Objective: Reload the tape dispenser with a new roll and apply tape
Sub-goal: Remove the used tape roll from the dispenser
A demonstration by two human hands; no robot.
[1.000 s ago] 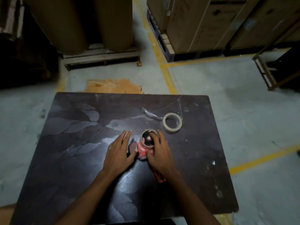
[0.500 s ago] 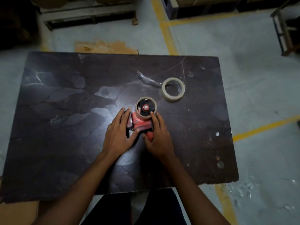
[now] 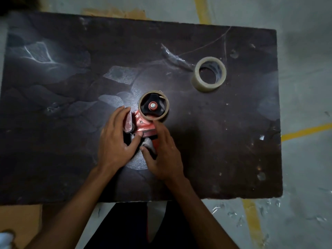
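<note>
A red tape dispenser (image 3: 143, 124) lies flat on the dark table (image 3: 53, 105). On its black hub sits an empty brown cardboard core (image 3: 154, 105). My left hand (image 3: 116, 141) rests on the dispenser's left end, with the fingers over the grey flap. On the right, my right hand (image 3: 164, 151) covers the handle, its forefinger stretched up towards the core. A fresh roll of clear tape (image 3: 209, 74) lies flat on the table, up and to the right of the dispenser, untouched.
A crumpled strip of used tape (image 3: 172, 56) and thin strands lie behind the fresh roll. Concrete floor with yellow lines (image 3: 305, 131) surrounds the table. Cardboard (image 3: 19, 221) lies at the bottom left.
The camera has tilted down and closer over the table. My right hand slid back down the handle, its forefinger now pointing at the core. My left hand stays on the dispenser's left end.
</note>
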